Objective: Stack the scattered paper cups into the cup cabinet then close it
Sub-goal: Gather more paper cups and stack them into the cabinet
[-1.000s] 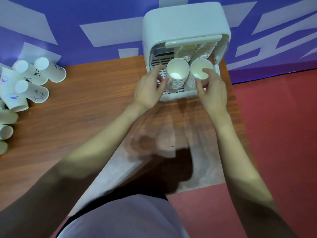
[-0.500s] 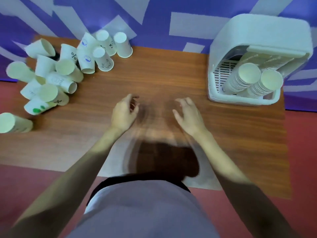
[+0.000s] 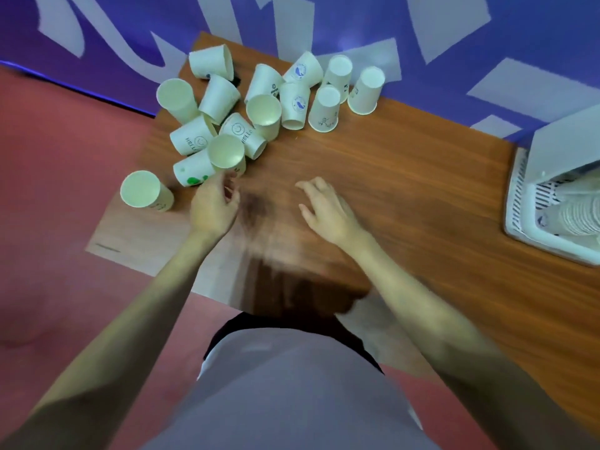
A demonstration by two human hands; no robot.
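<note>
Several white paper cups (image 3: 246, 102) lie scattered at the table's far left, some upright, some upside down, some on their sides. One upright cup (image 3: 143, 190) stands alone near the left edge. My left hand (image 3: 212, 206) hovers just below the pile, fingers loosely curled, holding nothing, close to an upright cup (image 3: 227, 154). My right hand (image 3: 324, 209) is over bare wood at mid-table, fingers spread and empty. The white cup cabinet (image 3: 548, 151) stands open at the right edge, with stacked cups (image 3: 581, 212) lying inside.
The wooden table (image 3: 406, 177) has bare wood between the pile and the cabinet. A purple and white wall runs behind it. Red floor lies to the left and below. My torso in a grey shirt fills the bottom of the view.
Both hands left the stacks in the cabinet and swung left across the table. My view turned left, so the cup pile is now central and the cabinet sits at the right edge.
</note>
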